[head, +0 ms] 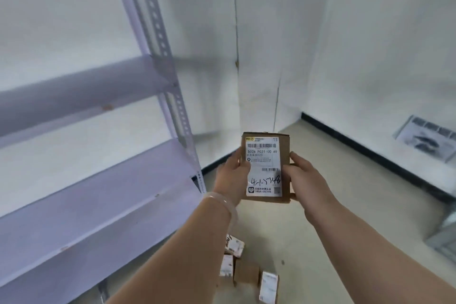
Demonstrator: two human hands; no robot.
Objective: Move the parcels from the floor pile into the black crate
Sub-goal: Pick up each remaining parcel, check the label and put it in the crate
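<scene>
Left hand [233, 175] and right hand [302, 177] clamp a labelled cardboard parcel [266, 166] upright by its side edges. Beneath lie floor parcels [246, 270], beside the shelf rack [98, 195]; bare floor [345, 205] spreads rightward.

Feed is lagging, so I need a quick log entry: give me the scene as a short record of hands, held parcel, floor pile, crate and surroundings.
left hand: grips the parcel's left edge; bracelet on the wrist
right hand: grips its right edge
held parcel: brown box, raised upright, white label facing the camera
floor pile: several small boxes below the arms
black crate: not in view
surroundings: metal shelving on the left, white walls
</scene>
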